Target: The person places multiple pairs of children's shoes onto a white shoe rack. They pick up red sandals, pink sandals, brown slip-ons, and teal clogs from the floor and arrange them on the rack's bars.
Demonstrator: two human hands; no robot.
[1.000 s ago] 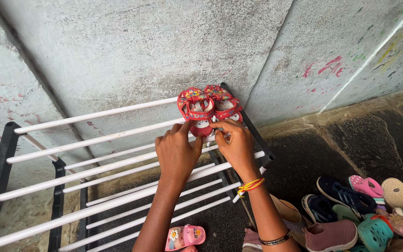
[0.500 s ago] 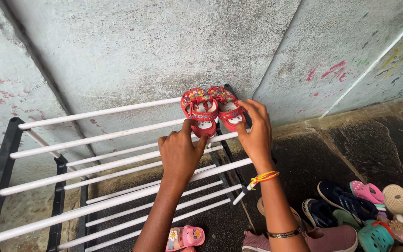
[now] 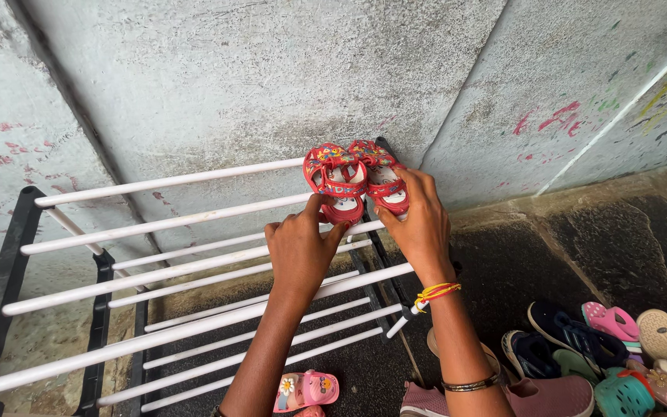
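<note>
A pair of small red sandals (image 3: pixel 349 179) with a colourful print sits side by side on the top tier of a shoe rack (image 3: pixel 156 228), at its far right end against the wall. My left hand (image 3: pixel 300 247) rests on the white bars, its thumb and fingertips touching the heel of the left sandal. Around the outer side and heel of the right sandal curl the fingers of my right hand (image 3: pixel 421 224). That wrist wears a yellow and red thread; a thin bangle sits further up the forearm.
The rack has white bars and black end frames (image 3: pixel 9 270), with lower tiers below. A small pink sandal (image 3: pixel 306 388) lies on the floor under it. A heap of several shoes and slippers (image 3: pixel 588 347) is at the lower right. Grey walls close in behind.
My right hand moved from in front of the sandals out to their right side, then closed in around the right sandal. The left hand stayed at the left sandal's heel.
</note>
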